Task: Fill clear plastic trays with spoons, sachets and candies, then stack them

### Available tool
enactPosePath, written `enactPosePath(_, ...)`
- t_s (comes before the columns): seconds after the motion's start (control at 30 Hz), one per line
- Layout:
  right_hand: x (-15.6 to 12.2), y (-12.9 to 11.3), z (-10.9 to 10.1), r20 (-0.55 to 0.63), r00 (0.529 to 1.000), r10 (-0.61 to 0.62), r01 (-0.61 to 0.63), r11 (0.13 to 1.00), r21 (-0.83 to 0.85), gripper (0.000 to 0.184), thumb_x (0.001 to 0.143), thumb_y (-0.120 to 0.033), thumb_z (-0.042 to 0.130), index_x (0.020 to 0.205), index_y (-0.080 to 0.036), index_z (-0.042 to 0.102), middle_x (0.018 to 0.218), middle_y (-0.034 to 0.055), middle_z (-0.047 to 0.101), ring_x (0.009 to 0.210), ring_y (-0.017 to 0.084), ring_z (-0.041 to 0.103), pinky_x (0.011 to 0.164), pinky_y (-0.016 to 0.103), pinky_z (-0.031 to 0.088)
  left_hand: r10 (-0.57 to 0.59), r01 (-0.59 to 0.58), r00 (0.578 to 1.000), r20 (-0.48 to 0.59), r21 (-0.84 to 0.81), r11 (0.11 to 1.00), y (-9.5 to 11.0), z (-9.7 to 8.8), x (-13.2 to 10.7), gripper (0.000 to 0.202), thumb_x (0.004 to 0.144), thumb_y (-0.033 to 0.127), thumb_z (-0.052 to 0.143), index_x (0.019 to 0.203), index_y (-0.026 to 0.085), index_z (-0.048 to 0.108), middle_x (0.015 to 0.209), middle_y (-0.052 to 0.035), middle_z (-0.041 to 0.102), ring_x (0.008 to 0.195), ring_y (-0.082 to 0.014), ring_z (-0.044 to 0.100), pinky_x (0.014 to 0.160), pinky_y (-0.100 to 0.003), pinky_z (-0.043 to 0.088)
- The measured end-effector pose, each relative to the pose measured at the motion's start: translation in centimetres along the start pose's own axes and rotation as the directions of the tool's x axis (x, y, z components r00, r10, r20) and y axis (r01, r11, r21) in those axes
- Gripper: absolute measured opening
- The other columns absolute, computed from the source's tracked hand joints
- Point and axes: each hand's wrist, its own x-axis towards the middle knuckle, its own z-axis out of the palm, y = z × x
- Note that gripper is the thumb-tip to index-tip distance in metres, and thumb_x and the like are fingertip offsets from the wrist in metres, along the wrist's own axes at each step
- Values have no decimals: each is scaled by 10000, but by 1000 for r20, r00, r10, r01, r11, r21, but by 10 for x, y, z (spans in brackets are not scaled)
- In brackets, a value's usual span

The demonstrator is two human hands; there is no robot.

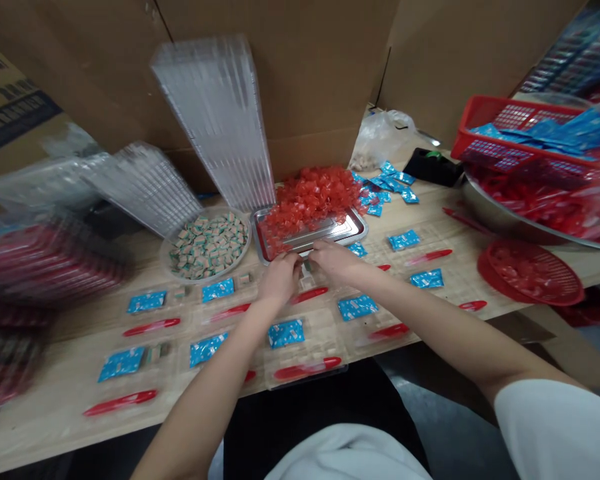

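My left hand and my right hand are close together at the front edge of a metal tray. Fingers on both are bent into a pinch. Something small and pale lies between the fingertips, too blurred to name. Heaped on the tray are red translucent pieces. Below the hands, clear plastic trays hold blue packets and red pens or pen-shaped tools. Left of the metal tray, a round clear dish holds many small beige-and-green blocks.
Stacked clear trays lean against cardboard at the back. Loose blue packets lie right of the red heap. Farther right are a red basket, a metal bowl and a red colander. Blurred red stacks stand left.
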Motion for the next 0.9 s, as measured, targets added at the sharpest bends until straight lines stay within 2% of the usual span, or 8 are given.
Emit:
enactPosePath(0.1, 0, 5, -1, -21, 1000, 5, -4, 1000, 15, 203, 833, -150, 512, 962, -116, 666, 1011, 128, 613, 952, 211, 552, 802, 274, 384, 11, -11, 1000, -5, -7, 1000, 1, -2, -1, 192, 825, 143, 502, 977, 187, 610, 959, -75, 647, 918, -198, 604, 822, -289, 443)
enactPosePath(0.2, -1, 7, -1, -6, 1000, -5, 5, 1000, 27, 177, 830, -167, 526, 905, -144, 684, 956, 104, 627, 898, 197, 571, 769, 260, 387, 31, -31, 1000, -1, -14, 999, 1, -3, -1, 158, 843, 156, 477, 891, 183, 626, 909, -72, 645, 877, -193, 605, 799, -285, 444)
enactPosePath(0.33, -2, 3, 2, 1, 1000, -10, 10, 1000, 28, 185, 830, -160, 517, 882, -113, 689, 948, 134, 628, 916, 222, 572, 786, 276, 379, 48, -48, 999, 4, -21, 999, 0, -3, -1, 149, 837, 161, 490, 840, 183, 638, 892, -70, 646, 870, -193, 603, 802, -282, 438)
enactPosePath(0.7, 7, 4, 4, 4, 1000, -25, 24, 993, 119, 131, 777, -193, 594, 880, -164, 670, 904, 78, 651, 880, 197, 578, 741, 247, 366, 37, -37, 999, 16, -29, 999, -4, -1, 1, 160, 818, 135, 499, 891, 180, 635, 912, -63, 658, 886, -184, 605, 808, -280, 440)
enactPosePath(0.83, 4, 8, 4, -17, 999, 41, -38, 988, 152, 211, 800, -200, 574, 999, -167, 636, 890, 54, 663, 816, 167, 590, 687, 226, 372, 29, -28, 999, 24, -27, 999, -4, -1, 1, 176, 806, 130, 517, 924, 188, 634, 933, -54, 659, 896, -178, 605, 815, -270, 443)
enactPosePath(0.9, 2, 12, 2, -20, 997, 70, -66, 986, 153, 203, 815, -185, 548, 994, -165, 642, 892, 58, 663, 803, 166, 593, 680, 228, 373, 25, -24, 999, 24, -24, 999, -4, 0, 1, 203, 804, 132, 524, 965, 195, 631, 965, -55, 651, 918, -176, 601, 830, -268, 441)
